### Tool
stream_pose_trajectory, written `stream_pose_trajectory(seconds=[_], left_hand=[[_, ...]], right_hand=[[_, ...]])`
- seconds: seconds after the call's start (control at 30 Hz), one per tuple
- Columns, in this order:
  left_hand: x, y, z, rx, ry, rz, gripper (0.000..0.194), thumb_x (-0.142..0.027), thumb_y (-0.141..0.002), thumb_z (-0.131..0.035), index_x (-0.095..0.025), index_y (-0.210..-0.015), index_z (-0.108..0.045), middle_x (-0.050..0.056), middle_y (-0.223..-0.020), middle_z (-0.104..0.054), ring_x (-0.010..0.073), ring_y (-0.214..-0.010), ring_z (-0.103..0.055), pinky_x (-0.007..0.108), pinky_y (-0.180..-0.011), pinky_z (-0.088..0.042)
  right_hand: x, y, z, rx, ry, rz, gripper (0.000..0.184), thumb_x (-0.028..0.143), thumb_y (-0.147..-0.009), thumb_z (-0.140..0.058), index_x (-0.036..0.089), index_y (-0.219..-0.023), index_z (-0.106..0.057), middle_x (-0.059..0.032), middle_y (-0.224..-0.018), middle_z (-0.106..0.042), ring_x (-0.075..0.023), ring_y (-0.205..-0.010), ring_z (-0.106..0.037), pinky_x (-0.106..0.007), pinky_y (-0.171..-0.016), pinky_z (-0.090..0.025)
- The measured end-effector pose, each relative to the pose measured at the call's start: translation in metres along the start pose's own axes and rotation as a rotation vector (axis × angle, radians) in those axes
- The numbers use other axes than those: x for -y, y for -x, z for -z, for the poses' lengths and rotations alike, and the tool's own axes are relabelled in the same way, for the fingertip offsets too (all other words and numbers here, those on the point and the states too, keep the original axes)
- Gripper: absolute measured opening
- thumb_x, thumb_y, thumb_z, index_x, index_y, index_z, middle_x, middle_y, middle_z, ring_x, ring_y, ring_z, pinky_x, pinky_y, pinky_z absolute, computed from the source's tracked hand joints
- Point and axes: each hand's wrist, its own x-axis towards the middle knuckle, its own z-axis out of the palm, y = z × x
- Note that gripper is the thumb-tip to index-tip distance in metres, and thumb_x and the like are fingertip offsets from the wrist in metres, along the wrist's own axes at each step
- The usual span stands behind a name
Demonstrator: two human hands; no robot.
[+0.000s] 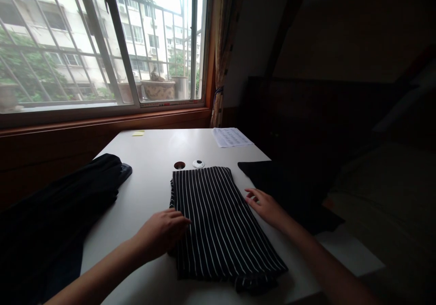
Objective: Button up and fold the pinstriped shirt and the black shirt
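A black garment with thin white stripes (pixel 218 223) lies folded in a long stack in the middle of the white table (pixel 150 159). Its near end shows a loose, bunched edge. My left hand (pixel 166 228) is closed at the garment's left edge, fingertips over the stripes and thumb out of sight. Beside the right edge, my right hand (pixel 260 205) has its fingers slightly bent and apart, with nothing in them. Whether its fingertips touch the cloth I cannot tell.
Dark clothing (pixel 85 182) is heaped over the table's left side, and a black cloth (pixel 289 187) lies at the right. Farther back are a cable hole (pixel 179 165), its white cover (pixel 198 164), printed papers (pixel 231 137) and a yellow note (pixel 138 133), below a barred window.
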Motion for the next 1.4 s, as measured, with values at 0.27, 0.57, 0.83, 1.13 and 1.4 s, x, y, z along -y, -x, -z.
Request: stream_pose_trajectory(seconds=[0.27, 0.57, 0.83, 1.13, 1.4], left_hand=[[0.044, -0.01, -0.015, -0.306, 0.235, 0.305, 0.051, -0.042, -0.092, -0.06, -0.033, -0.141, -0.049, 0.01, -0.151, -0.033, 0.0332, -0.133, -0.047, 0.053, -0.104, -0.05], [0.019, -0.017, 0.005, -0.186, 0.897, 0.645, 0.075, -0.046, -0.085, -0.071, -0.041, -0.149, -0.031, 0.012, -0.155, -0.03, 0.0214, -0.103, -0.064, 0.028, -0.07, -0.057], [0.0, -0.027, -0.002, -0.197, 1.212, 0.769, 0.099, -0.045, -0.08, -0.078, -0.05, -0.151, -0.009, 0.008, -0.13, -0.052, 0.0091, -0.069, -0.062, 0.026, -0.062, -0.051], [-0.023, -0.009, -0.031, -0.066, 1.209, 0.722, 0.105, -0.045, -0.079, -0.079, -0.048, -0.151, -0.003, 0.008, -0.125, -0.052, 0.0078, -0.061, -0.058, 0.027, -0.058, -0.051], [-0.032, -0.007, -0.032, -0.31, 0.961, 0.524, 0.087, -0.042, -0.083, -0.075, -0.038, -0.152, -0.021, 0.013, -0.146, -0.035, 0.032, -0.122, -0.057, 0.044, -0.093, -0.056]], right_hand=[[0.017, -0.009, -0.016, 0.187, -0.39, -0.231, 0.059, 0.045, -0.09, -0.061, 0.023, -0.142, -0.045, -0.0152, -0.134, -0.062, -0.0275, -0.112, -0.068, -0.045, -0.096, -0.055], [0.041, 0.011, -0.009, 0.304, -0.566, -0.308, 0.084, 0.04, -0.084, -0.071, 0.023, -0.155, -0.027, -0.0179, -0.144, -0.056, -0.0299, -0.122, -0.063, -0.045, -0.101, -0.053], [0.029, 0.024, 0.003, 0.226, -0.637, -0.246, 0.089, 0.028, -0.075, -0.069, 0.029, -0.155, -0.03, -0.011, -0.157, -0.041, -0.0311, -0.136, -0.05, -0.049, -0.111, -0.043], [-0.007, 0.05, 0.024, 0.301, -0.711, -0.279, 0.086, 0.034, -0.078, -0.062, 0.029, -0.157, -0.028, -0.0035, -0.162, -0.034, -0.0273, -0.146, -0.036, -0.045, -0.12, -0.031], [0.0, 0.047, 0.021, 0.295, -0.738, -0.307, 0.093, 0.035, -0.078, -0.071, 0.032, -0.158, -0.025, -0.0002, -0.165, -0.025, -0.0289, -0.15, -0.026, -0.044, -0.124, -0.019]])
